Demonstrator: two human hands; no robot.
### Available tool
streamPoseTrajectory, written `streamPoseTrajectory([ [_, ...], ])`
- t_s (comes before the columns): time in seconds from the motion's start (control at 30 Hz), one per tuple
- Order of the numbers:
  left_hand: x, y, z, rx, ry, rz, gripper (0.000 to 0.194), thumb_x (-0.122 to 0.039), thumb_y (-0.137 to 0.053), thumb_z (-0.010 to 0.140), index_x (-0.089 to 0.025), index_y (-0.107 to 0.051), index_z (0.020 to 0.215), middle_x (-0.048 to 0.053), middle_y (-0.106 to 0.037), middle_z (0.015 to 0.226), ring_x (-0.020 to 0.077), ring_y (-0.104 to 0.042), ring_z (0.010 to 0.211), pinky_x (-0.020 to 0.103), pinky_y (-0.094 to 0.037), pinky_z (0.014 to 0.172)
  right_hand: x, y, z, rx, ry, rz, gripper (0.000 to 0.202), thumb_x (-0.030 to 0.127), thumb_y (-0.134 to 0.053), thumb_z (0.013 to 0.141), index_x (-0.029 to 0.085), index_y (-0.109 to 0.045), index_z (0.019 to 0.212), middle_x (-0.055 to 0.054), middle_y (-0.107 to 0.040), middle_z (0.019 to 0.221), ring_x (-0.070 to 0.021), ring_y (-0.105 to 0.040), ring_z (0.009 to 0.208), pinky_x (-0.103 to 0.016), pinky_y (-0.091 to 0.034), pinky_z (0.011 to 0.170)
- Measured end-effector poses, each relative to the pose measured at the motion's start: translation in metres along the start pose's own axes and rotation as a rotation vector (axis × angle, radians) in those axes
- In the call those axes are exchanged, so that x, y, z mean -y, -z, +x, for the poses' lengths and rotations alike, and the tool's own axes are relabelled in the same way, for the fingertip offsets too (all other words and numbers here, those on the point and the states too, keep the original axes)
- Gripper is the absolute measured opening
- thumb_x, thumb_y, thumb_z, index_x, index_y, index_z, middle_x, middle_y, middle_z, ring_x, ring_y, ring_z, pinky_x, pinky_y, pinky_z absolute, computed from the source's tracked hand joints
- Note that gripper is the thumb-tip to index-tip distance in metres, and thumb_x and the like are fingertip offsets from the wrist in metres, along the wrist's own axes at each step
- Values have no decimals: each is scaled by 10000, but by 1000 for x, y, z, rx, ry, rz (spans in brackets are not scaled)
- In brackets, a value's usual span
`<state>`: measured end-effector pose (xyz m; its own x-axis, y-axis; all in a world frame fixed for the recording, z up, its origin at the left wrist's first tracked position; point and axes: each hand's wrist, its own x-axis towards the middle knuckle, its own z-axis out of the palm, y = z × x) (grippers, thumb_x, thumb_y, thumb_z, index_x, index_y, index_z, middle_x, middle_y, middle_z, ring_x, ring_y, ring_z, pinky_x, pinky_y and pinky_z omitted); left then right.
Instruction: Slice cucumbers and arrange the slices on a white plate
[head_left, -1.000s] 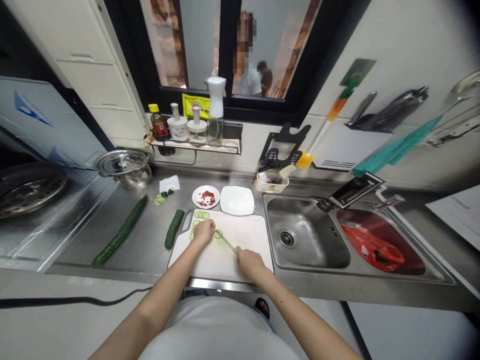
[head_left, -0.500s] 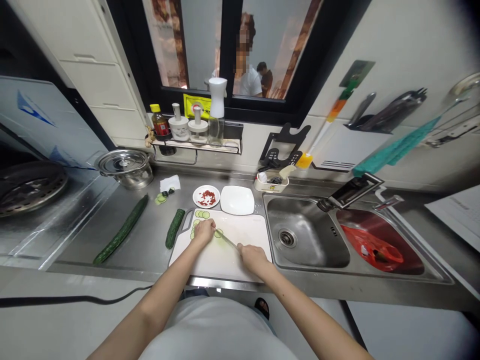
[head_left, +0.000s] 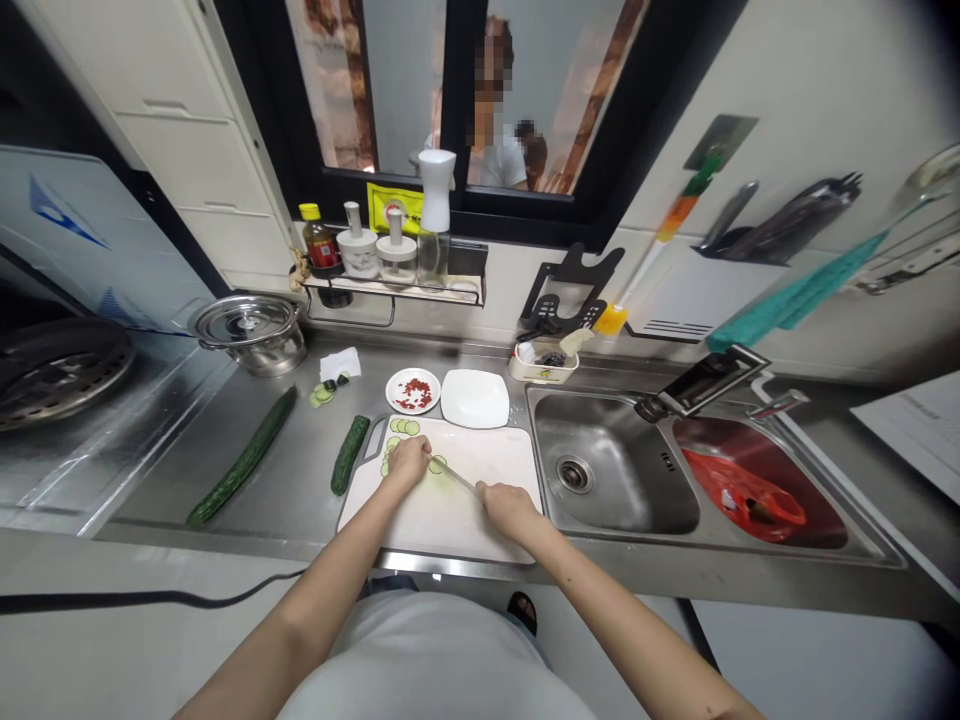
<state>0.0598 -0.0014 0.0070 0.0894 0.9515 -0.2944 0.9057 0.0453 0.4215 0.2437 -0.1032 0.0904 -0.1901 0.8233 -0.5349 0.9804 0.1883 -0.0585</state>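
Observation:
My right hand point(head_left: 512, 510) is closed around the handle of a knife point(head_left: 459, 480), whose blade slants up and left over the white cutting board point(head_left: 480, 530). At the blade's tip, my left hand point(head_left: 410, 462) has its fingers drawn together; what they pinch is hidden. A cucumber slice point(head_left: 437, 465) lies right by those fingertips, against the blade. More cucumber slices point(head_left: 405, 427) rest at the board's upper left, partly covered by my left hand. Left of the board is a cucumber piece point(head_left: 349, 455), and farther left lies a long whole cucumber point(head_left: 244, 458).
Behind the board stand a plate point(head_left: 413, 404) with chopped red bits and a white square dish point(head_left: 475, 398). Cucumber ends point(head_left: 330, 388) lie near a paper point(head_left: 340, 362). A lidded pot point(head_left: 251, 335) is at left. The sink point(head_left: 622, 470) adjoins on the right.
Both hands, the knife and the slice stay almost where they were. The view has shifted very slightly.

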Motion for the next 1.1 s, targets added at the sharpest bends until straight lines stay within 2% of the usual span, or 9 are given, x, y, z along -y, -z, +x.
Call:
streamPoseTrajectory([
  [0.3,0,0,-2,-6,-13,3,120,-241,-553,815,-245,-649,887,39,-713,970,198,-620,932,273,-404,758,0,-7,-9,30,-32,37,353,86,-328,879,151,-539,1155,-160,-677,1022,-248,-663,937,-334,-471,734],
  [0.87,-2,2,-3,-1,-10,26,141,-239,-536,817,-242,-653,895,44,-709,971,205,-622,938,284,-410,772,0,-10,-12,9,-18,39,357,109,-305,899,140,-546,1160,-183,-677,1015,-266,-659,947,-355,-473,748],
  [1.0,-3,4,-5,-9,-3,30,142,-241,-538,818,-250,-657,896,38,-712,974,203,-622,932,286,-409,786,-5,-14,-19,15,-36,67,343,114,-311,902,142,-549,1148,-181,-673,1024,-259,-655,943,-329,-448,732],
  [1.1,-3,3,-7,-20,1,29,146,-248,-536,824,-244,-660,899,46,-714,966,203,-621,929,286,-405,785,-13,-22,-22,-28,-52,149,293,184,-328,927,159,-564,1099,-147,-677,1019,-238,-646,934,-287,-410,706],
])
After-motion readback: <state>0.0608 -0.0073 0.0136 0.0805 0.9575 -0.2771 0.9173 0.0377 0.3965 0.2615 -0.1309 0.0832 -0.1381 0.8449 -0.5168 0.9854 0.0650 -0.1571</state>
